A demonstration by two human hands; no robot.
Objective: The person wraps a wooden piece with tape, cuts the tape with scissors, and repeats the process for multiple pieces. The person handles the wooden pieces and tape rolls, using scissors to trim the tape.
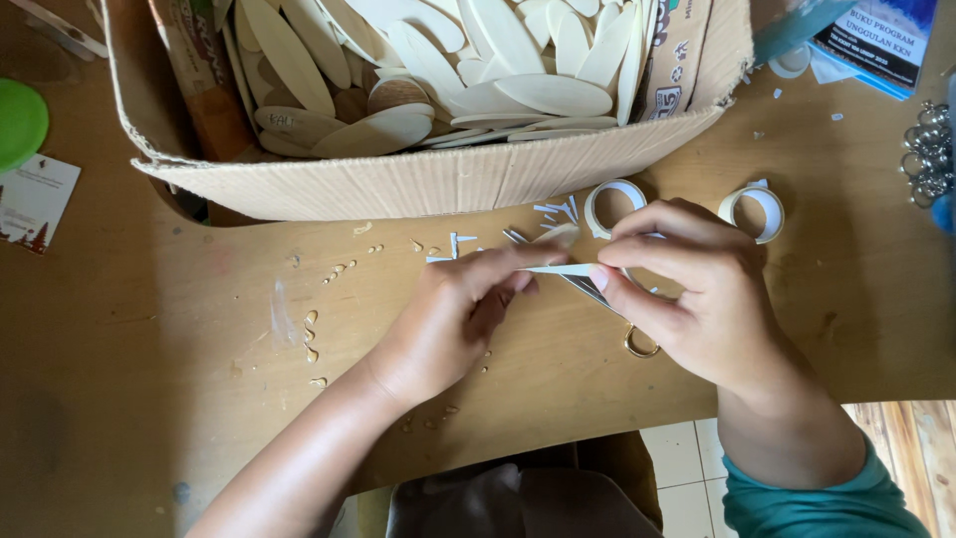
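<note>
While cardboard box (418, 179) rests on wooden table (149, 399), both hands (453, 314) (697, 299) pinch a white strip (560, 269).

Two tape rolls (613, 206) (754, 211), one cardboard box (418, 179), one green lid (18, 122), one card (35, 201), one ring (641, 344) (wooden ovals (553, 95): too many to count).

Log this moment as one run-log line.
left hand: pinching white strip | right hand: pinching same strip | nearby: tape rolls, cardboard box
</note>
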